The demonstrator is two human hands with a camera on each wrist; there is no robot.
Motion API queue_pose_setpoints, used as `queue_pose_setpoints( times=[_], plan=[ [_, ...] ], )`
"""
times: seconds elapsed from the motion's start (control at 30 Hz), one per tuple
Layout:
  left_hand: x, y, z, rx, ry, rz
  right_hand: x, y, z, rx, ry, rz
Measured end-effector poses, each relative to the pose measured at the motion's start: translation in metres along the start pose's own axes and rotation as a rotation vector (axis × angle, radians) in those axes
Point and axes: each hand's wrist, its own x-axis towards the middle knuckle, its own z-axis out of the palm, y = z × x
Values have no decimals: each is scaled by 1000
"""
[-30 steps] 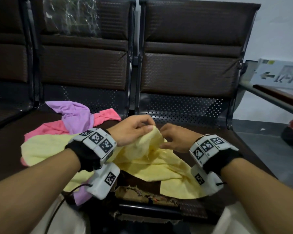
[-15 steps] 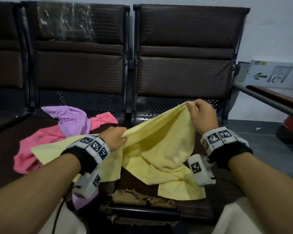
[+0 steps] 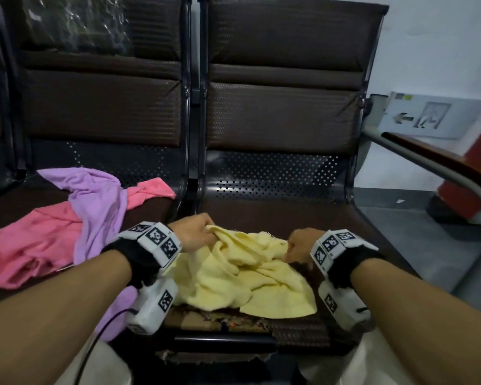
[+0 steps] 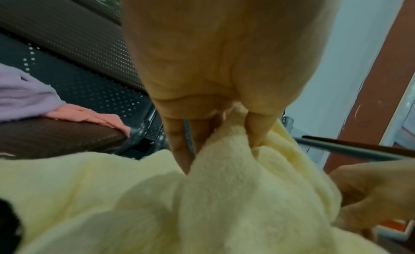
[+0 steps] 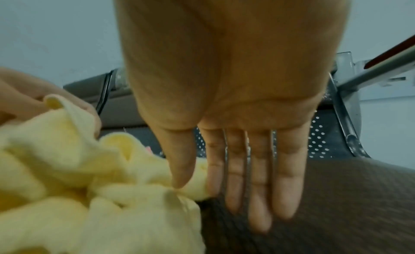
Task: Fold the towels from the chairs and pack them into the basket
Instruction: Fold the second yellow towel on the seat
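Note:
A crumpled yellow towel lies on the seat of the right chair. My left hand grips its far left part with curled fingers; the left wrist view shows the yellow towel bunched between thumb and fingers of the left hand. My right hand holds the towel's right edge low on the seat. In the right wrist view, thumb and forefinger of the right hand pinch a fold of the yellow towel while the other fingers lie straight. No basket is in view.
A pink towel and a purple towel lie tangled on the left chair's seat. A metal armrest curves along the right side. The right seat's front edge is torn. A sign board leans against the wall.
Half a second ago the towel was held up and stretched between raised hands. Both hands have dropped to the right seat, and the towel now lies bunched there.

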Motion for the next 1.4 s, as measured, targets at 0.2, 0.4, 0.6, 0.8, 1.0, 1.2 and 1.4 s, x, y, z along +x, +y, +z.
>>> queue_pose_setpoints(
  times=[0.2, 0.4, 0.6, 0.8, 1.0, 1.2, 1.4],
  plan=[
    [8, -12, -6, 167, -45, -152, 14, -3, 9, 77, -233, -14],
    [12, -11, -9, -187, -65, -167, 16, -15, 1, 271, -50, -35],
    [7, -6, -2, 3, -285, -284, 10, -5, -14, 514, 286, -138],
    [5, -2, 9, 49, -272, -262, -3, 1, -9, 582, 184, -153],
    [4, 5, 19, 19, -227, -211, -13, 20, 2, 176, -27, 31],
    [-2, 7, 15, 193, -122, -245, -16, 28, 2, 393, -19, 18],
    [-5, 8, 11, 267, -121, -147, -22, 23, -8, 288, 113, -101]
  ],
)
